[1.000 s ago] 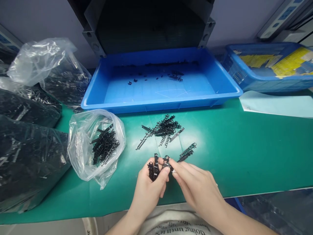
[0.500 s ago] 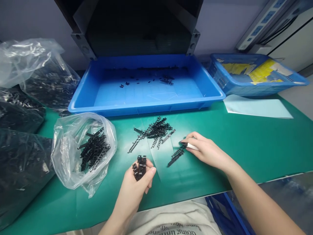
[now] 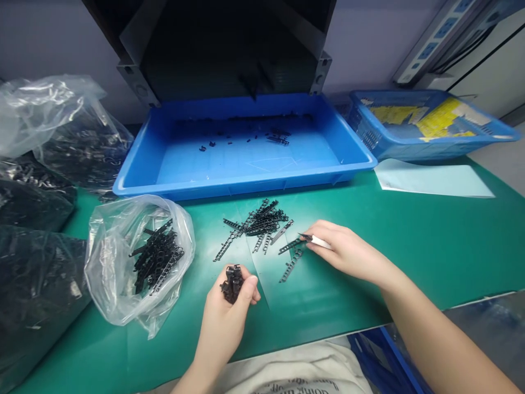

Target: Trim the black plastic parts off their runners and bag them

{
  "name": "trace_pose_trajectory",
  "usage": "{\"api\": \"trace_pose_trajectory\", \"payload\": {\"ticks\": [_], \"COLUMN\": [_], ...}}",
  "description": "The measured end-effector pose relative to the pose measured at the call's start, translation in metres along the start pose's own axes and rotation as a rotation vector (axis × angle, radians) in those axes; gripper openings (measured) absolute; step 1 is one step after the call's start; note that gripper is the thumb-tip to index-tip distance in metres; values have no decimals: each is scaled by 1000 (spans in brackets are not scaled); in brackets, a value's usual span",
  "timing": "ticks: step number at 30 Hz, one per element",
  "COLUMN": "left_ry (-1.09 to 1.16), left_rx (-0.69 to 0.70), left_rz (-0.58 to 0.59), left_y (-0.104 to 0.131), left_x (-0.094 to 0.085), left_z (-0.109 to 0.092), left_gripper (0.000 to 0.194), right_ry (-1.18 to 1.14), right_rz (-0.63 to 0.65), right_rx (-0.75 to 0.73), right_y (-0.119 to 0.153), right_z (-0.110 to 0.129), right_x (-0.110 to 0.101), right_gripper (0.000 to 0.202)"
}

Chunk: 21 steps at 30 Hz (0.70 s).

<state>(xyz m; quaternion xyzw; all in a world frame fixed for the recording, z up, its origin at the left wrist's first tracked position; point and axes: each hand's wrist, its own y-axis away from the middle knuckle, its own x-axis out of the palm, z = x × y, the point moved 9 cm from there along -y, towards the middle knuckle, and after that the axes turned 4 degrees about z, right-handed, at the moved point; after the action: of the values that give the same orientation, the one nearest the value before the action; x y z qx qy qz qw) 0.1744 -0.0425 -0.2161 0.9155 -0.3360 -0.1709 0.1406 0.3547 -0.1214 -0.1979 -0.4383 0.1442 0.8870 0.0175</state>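
Observation:
My left hand (image 3: 229, 306) is closed round a bunch of small black plastic parts (image 3: 233, 283), their ends sticking up above the fingers. In my right hand (image 3: 338, 249) is a white-handled tool (image 3: 320, 242) with a dark pointed tip. A flat black ladder-like strip (image 3: 290, 246) reaches from my right fingertips; whether they grip it I cannot tell. Just below it another ladder-like strip (image 3: 290, 266) lies on the mat. Between and beyond my hands is a pile of similar black strips (image 3: 264, 219).
A clear plastic bag (image 3: 102, 279) of black strips stands open at left, beside larger filled bags (image 3: 36, 295). Behind is a blue tray (image 3: 241, 189) with a few black pieces. A blue basket (image 3: 394, 139) with yellow papers and a pale sheet (image 3: 435, 179) are at right.
The strips by my right hand have come apart into two, one lower on the mat. The parts in my left hand have shifted. Blurred dark shapes now show before the dark panel above the tray.

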Motion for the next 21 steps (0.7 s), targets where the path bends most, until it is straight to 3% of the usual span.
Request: {"api": "trace_pose_trajectory", "payload": {"ticks": [3, 5, 10, 17, 19, 21], "left_ry": [-33, -43, -37, -4, 7, 26], "left_rx": [-47, -89, -90, 31, 28, -33], "left_rz": [11, 21, 55, -45, -4, 110], "left_y": [2, 4, 5, 4, 1, -3], "left_x": [1, 3, 9, 0, 4, 13], "left_z": [5, 9, 8, -4, -3, 3], "left_gripper": [22, 20, 18, 15, 18, 20], "right_ry": [105, 160, 141, -105, -138, -146], "right_rz": [82, 72, 5, 96, 170, 226], "right_rx": [100, 152, 132, -95, -132, -157], "right_y": [3, 1, -9, 0, 4, 6], "right_z": [-11, -20, -29, 18, 33, 43], "right_x": [11, 15, 16, 9, 14, 20], "right_gripper": [22, 29, 16, 15, 15, 16]}}
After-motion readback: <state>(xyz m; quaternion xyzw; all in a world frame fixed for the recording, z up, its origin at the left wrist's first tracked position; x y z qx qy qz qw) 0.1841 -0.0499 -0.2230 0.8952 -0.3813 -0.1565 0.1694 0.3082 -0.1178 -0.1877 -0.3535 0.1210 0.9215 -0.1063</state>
